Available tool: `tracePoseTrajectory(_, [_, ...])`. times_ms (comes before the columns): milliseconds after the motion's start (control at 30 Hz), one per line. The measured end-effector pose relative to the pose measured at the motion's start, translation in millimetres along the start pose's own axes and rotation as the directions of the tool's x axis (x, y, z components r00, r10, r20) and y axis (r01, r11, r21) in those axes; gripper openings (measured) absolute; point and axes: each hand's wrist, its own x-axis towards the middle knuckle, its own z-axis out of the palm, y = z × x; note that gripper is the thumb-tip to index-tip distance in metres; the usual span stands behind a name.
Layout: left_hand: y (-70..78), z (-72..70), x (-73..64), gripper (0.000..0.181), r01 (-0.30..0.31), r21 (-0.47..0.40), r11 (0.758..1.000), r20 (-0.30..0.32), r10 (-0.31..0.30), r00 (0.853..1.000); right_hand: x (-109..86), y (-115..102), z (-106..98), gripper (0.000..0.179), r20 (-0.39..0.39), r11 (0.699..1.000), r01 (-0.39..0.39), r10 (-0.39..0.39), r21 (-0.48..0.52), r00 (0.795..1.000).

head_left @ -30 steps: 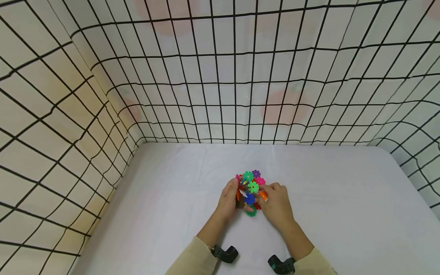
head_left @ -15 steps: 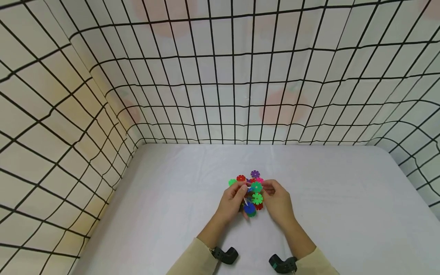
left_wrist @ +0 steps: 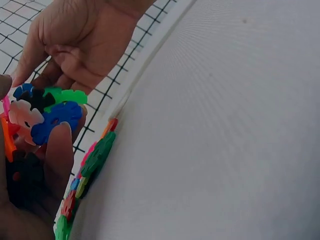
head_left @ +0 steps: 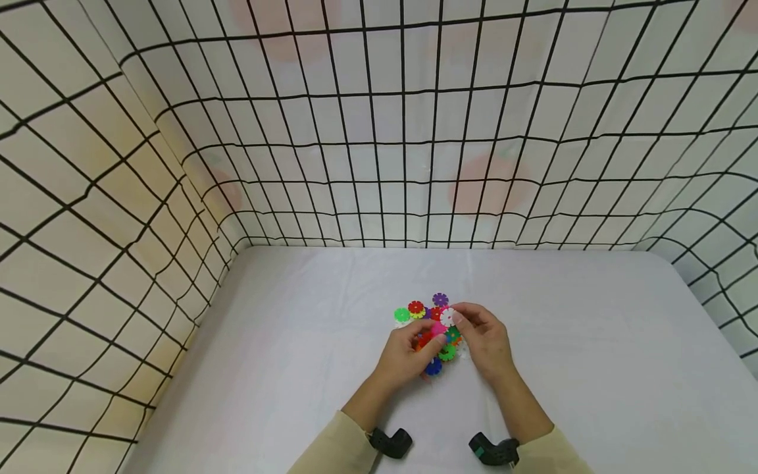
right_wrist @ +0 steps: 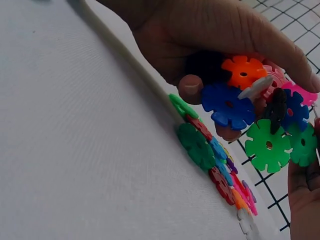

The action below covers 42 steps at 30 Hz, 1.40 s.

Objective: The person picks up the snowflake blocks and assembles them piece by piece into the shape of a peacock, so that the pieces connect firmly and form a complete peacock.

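Over the middle of the table, my left hand [head_left: 404, 352] holds a cluster of joined, notched flower-shaped plastic discs [right_wrist: 227, 105] in several colours, including blue, orange, green and black. A pink disc [head_left: 439, 328] shows at its fingertips. My right hand [head_left: 488, 339] is close beside the cluster and pinches a white notched disc [head_left: 448, 317] between thumb and fingers. In the left wrist view, the left thumb lies by a blue disc [left_wrist: 57, 120], and the right hand [left_wrist: 82, 42] reaches in from above. Fingers hide part of the cluster.
Loose discs lie on the white tabletop [head_left: 296, 329] behind and under the hands, among them a light green disc [head_left: 402, 315], a red disc [head_left: 416, 307] and a purple disc [head_left: 440, 299]. A black wire grid [head_left: 379, 145] stands around the back and sides.
The left hand has turned the cluster and shifted slightly right, so its fingertips now cover more of it. A white disc now shows at the right fingertips; an orange one showed there earlier.
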Motion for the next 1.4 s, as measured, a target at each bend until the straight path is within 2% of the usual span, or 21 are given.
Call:
tracePoseTrajectory(233, [-2.2, 0.5, -0.5, 0.033, -0.008, 0.004, 1.0, 0.017, 0.008, 1.0, -1.1, 1.0, 3.4, 0.022, -0.006, 0.997, 0.061, -0.062, -0.038, 0.998])
tracePoseTrajectory(767, [-3.1, 0.6, 1.4, 0.031, -0.008, -0.011, 1.0, 0.023, 0.008, 1.0, -3.7, 0.4, 11.0, 0.021, -0.091, 0.996, -0.037, 0.03, -0.083, 0.995])
tracePoseTrajectory(1000, [-4.4, 0.5, 2.0, 0.031, -0.036, -0.02, 0.999, 0.02, 0.036, 0.999, -4.9, 0.7, 13.3, 0.018, -0.077, 0.994, 0.013, -0.022, -0.113, 0.997])
tracePoseTrajectory(1100, [-5.8, 0.8, 1.2, 0.031, -0.043, -0.015, 0.999, 0.021, 0.043, 0.999, -5.5, 0.8, 14.3, 0.016, -0.079, 0.995, 0.039, -0.047, -0.096, 0.996])
tracePoseTrajectory(1267, [-7.7, 1.0, -0.4, 0.032, -0.037, -0.028, 0.999, 0.011, 0.037, 0.999, -5.4, 0.7, 16.6, 0.014, -0.08, 0.996, 0.068, -0.073, -0.061, 0.994])
tracePoseTrajectory(1400, [-8.7, 0.5, -1.1, 0.03, -0.021, -0.059, 0.998, 0.014, 0.021, 1.0, -5.7, 0.0, 17.9, 0.013, -0.06, 0.996, 0.059, -0.063, -0.064, 0.996])
